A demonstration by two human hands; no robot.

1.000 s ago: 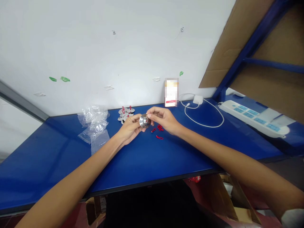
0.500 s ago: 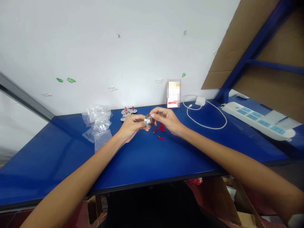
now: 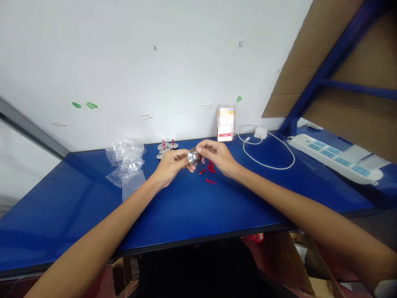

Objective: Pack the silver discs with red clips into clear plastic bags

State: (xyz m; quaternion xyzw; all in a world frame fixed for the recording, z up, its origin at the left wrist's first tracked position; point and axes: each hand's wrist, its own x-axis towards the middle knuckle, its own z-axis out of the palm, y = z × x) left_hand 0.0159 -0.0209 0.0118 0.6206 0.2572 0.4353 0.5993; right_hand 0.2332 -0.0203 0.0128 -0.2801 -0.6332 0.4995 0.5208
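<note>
Left hand (image 3: pixel 169 169), right hand (image 3: pixel 221 158) — still on disc (image 3: pixel 194 157)

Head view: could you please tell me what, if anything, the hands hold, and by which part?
A shiny metal disc, held by its rim: left hand at its left, right hand at upper right.

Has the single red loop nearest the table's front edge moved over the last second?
No. The red loop keeps its place relative to the white adapter; only the camera view shifted slightly.
</note>
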